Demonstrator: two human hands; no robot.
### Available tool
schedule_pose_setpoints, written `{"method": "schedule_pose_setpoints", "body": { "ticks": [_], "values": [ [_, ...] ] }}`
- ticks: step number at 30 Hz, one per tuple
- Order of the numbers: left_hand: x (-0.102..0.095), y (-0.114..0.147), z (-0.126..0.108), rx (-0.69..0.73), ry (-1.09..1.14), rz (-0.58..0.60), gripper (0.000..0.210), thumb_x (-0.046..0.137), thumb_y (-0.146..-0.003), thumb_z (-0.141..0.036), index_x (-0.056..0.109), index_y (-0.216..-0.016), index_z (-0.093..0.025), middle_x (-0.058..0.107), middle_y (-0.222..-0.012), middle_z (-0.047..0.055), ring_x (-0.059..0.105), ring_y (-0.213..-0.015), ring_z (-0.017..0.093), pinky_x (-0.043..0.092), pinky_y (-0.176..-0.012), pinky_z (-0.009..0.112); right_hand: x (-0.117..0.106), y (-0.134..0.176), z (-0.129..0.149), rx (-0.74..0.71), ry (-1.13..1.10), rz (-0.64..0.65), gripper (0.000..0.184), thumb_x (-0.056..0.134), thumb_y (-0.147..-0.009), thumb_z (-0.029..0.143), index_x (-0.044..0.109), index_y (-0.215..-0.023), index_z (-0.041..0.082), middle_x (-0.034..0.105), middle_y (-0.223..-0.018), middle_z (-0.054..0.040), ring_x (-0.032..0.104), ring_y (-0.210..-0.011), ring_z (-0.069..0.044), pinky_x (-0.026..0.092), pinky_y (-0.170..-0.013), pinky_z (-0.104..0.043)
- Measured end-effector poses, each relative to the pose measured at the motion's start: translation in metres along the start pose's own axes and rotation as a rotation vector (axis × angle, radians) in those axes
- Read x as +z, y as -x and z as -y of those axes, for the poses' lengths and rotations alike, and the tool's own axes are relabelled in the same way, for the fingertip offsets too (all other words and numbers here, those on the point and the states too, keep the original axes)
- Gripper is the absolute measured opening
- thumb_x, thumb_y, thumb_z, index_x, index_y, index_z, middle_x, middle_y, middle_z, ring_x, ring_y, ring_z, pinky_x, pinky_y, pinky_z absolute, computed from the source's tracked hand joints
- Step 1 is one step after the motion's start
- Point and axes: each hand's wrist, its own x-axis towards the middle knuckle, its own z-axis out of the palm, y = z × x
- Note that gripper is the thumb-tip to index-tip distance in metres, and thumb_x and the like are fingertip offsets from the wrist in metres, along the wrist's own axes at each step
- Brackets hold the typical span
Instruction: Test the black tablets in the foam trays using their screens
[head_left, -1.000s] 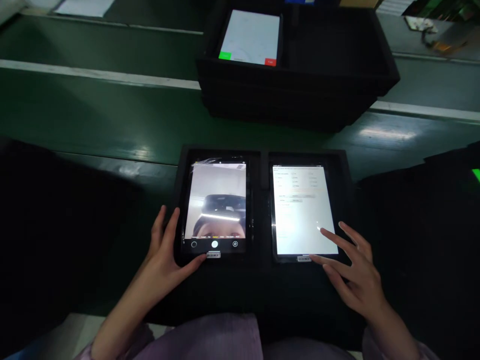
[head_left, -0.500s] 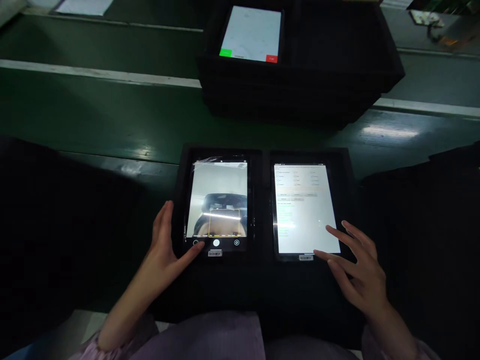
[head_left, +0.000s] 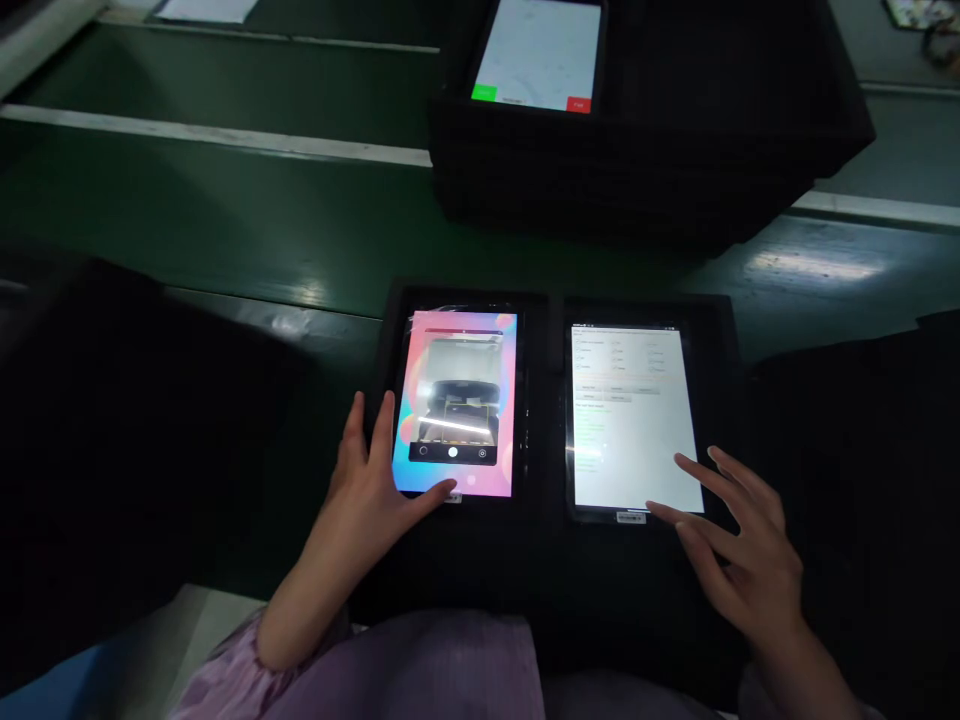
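Two tablets lie side by side in a black two-compartment tray (head_left: 556, 340). On the left tablet (head_left: 459, 400), a shrunken camera window floats over a pink and blue background. My left hand (head_left: 373, 490) is open at that tablet's lower left, its thumb at the bottom edge of the screen. The right tablet (head_left: 634, 420) shows a white page with checkboxes, grey buttons and green text. Over its lower right corner my right hand (head_left: 742, 545) is open with fingers spread, the index fingertip near the bottom edge by a small barcode label (head_left: 631, 518).
Beyond the tray, a stack of black trays (head_left: 637, 170) stands on the green work surface (head_left: 300, 220). Its top tray holds another tablet (head_left: 540, 50) with green and red corner buttons. White paper (head_left: 208, 10) lies at the far left. Dark shapes flank both sides.
The left tablet's full-screen camera view has shrunk to a small window over a coloured background. My left thumb has shifted right along its bottom edge. My right hand keeps its pose.
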Motion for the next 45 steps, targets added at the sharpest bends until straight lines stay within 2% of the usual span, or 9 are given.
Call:
{"method": "schedule_pose_setpoints", "body": {
  "ticks": [5,10,13,17,20,23,29,40,45],
  "values": [
    [-0.009,-0.007,-0.004,-0.024,0.117,0.018,0.114,0.070,-0.080,-0.072,0.015,-0.170,-0.028,0.009,-0.179,0.019,0.022,-0.161,0.047,0.037,-0.120,0.069,0.000,0.000,0.001,0.002,0.001,-0.005,0.029,0.057,-0.101,0.018,0.082,-0.102,0.032,0.071,-0.136,-0.0023,0.057,-0.140,-0.033,0.059,-0.096,-0.049],
    [-0.032,-0.009,0.017,-0.025,0.292,0.190,0.106,0.067,-0.086,-0.066,0.012,-0.170,-0.033,0.015,-0.180,0.012,0.019,-0.164,0.039,0.033,-0.126,0.062,0.002,0.002,0.002,0.000,0.009,-0.018,0.026,0.057,-0.103,0.018,0.080,-0.102,0.030,0.070,-0.135,-0.0036,0.056,-0.141,-0.033,0.058,-0.097,-0.050],
    [-0.036,-0.010,0.026,-0.054,0.347,0.186,0.101,0.068,-0.087,-0.060,0.015,-0.170,-0.036,0.021,-0.179,0.009,0.020,-0.164,0.037,0.035,-0.126,0.059,0.003,0.004,0.001,0.022,0.009,-0.016,0.028,0.057,-0.102,0.018,0.081,-0.101,0.032,0.070,-0.136,-0.0023,0.057,-0.140,-0.034,0.058,-0.096,-0.051],
    [-0.033,-0.011,0.032,-0.018,0.326,0.213,0.105,0.069,-0.087,-0.058,0.009,-0.170,-0.036,0.024,-0.178,0.011,0.029,-0.161,0.036,0.037,-0.125,0.058,0.003,0.005,-0.001,0.013,0.006,-0.006,0.028,0.057,-0.101,0.019,0.081,-0.101,0.033,0.070,-0.136,-0.0020,0.057,-0.139,-0.035,0.057,-0.095,-0.052],
    [-0.030,-0.013,0.033,0.062,0.209,0.268,0.117,0.076,-0.079,-0.061,0.008,-0.170,-0.033,0.020,-0.178,0.014,0.022,-0.163,0.040,0.035,-0.125,0.061,0.002,0.005,-0.001,0.011,0.006,0.026,0.029,0.057,-0.101,0.022,0.082,-0.101,0.035,0.069,-0.138,-0.0011,0.057,-0.139,-0.035,0.058,-0.095,-0.053],
    [-0.022,-0.013,0.030,0.092,0.091,0.186,0.121,0.081,-0.073,-0.059,0.013,-0.170,-0.033,0.019,-0.178,0.014,0.015,-0.164,0.042,0.033,-0.125,0.065,0.002,0.005,-0.002,0.018,0.005,0.027,0.030,0.056,-0.102,0.023,0.083,-0.101,0.038,0.070,-0.138,0.0005,0.059,-0.137,-0.034,0.057,-0.098,-0.054],
    [-0.006,-0.013,0.010,-0.002,0.055,-0.006,0.117,0.081,-0.073,-0.059,0.019,-0.169,-0.032,0.021,-0.176,0.015,0.026,-0.161,0.043,0.034,-0.125,0.066,0.001,0.004,-0.001,0.002,-0.015,0.017,0.028,0.058,-0.100,0.019,0.082,-0.102,0.034,0.067,-0.143,-0.0003,0.054,-0.144,-0.034,0.057,-0.100,-0.052],
    [-0.010,-0.012,0.012,-0.014,0.124,0.008,0.112,0.075,-0.078,-0.065,0.018,-0.169,-0.034,0.023,-0.175,0.015,0.025,-0.161,0.045,0.036,-0.122,0.069,0.001,0.004,0.000,0.011,-0.025,0.003,0.028,0.059,-0.099,0.017,0.081,-0.104,0.034,0.070,-0.139,-0.0007,0.057,-0.140,-0.034,0.058,-0.099,-0.052],
    [-0.009,-0.019,0.007,-0.081,0.183,-0.068,0.099,0.066,-0.085,-0.064,0.028,-0.167,-0.024,0.033,-0.170,0.020,0.029,-0.160,0.043,0.031,-0.127,0.063,0.001,0.002,0.001,-0.004,-0.026,-0.016,0.028,0.058,-0.100,0.016,0.081,-0.102,0.032,0.070,-0.137,-0.0017,0.058,-0.140,-0.032,0.058,-0.097,-0.049]
  ]
}}
